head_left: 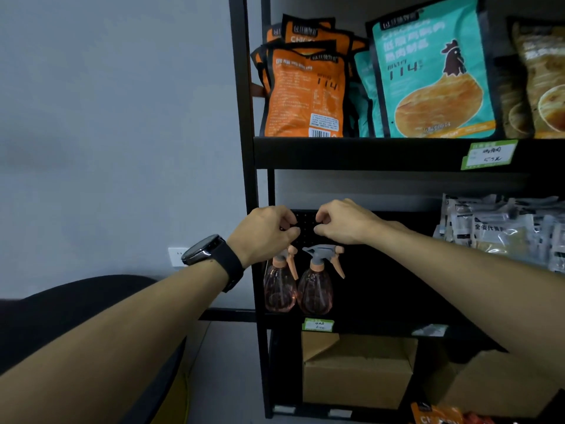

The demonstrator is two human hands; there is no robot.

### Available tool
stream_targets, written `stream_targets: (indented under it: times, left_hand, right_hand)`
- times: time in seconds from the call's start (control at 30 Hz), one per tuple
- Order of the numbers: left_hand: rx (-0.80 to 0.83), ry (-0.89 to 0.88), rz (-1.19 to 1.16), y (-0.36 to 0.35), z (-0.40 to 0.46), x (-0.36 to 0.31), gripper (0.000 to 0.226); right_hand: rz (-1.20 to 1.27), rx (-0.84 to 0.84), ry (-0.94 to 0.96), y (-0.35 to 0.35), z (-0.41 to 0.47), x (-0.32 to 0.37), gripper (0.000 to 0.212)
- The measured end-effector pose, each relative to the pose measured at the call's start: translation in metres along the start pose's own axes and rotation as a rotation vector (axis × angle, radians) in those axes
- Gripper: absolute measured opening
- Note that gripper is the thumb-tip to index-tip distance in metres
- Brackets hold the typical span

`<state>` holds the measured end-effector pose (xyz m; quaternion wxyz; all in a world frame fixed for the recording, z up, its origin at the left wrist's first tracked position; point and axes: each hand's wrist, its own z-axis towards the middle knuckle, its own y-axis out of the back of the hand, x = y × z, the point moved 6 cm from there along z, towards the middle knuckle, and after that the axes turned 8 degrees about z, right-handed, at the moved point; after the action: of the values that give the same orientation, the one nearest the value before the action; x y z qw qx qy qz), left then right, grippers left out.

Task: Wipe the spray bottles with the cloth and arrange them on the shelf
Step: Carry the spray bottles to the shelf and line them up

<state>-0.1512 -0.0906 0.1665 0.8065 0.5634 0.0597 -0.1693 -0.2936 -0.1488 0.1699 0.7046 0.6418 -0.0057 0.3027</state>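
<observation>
Spray bottles, two of them, clear pink plastic with grey-and-orange trigger heads, hang side by side against the black perforated back panel [305,223] of the black metal shelf [351,153]: the left bottle [279,289] and the right bottle [315,289] nearly touch. Just above them, both hands are raised to the panel. The left hand [269,232], with a black watch [211,250] on its wrist, has its fingers curled in a pinch on something small and dark; the right hand [342,223] is curled the same way. What they pinch is too small to tell, possibly a hook or peg. No cloth is visible.

The risk, as I judge it, lies just below the hands: the left wrist sits close over the left bottle's trigger, so a downward slip could knock that bottle loose, and it would likely carry its neighbour along.
</observation>
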Motion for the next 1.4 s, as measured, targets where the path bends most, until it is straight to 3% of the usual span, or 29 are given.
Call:
stream_targets:
  times: [0.63,1.4]
  left_hand:
    - [-0.16,0.129,0.098,0.1,-0.068,0.043,0.026]
    - [-0.288,0.529,0.284,0.214,-0.23,0.19,0.025]
  right_hand:
    - [0.02,-0.019,0.297,0.015,-0.03,0.136,0.029]
    - [0.135,0.155,0.611,-0.085,-0.046,0.342,0.029]
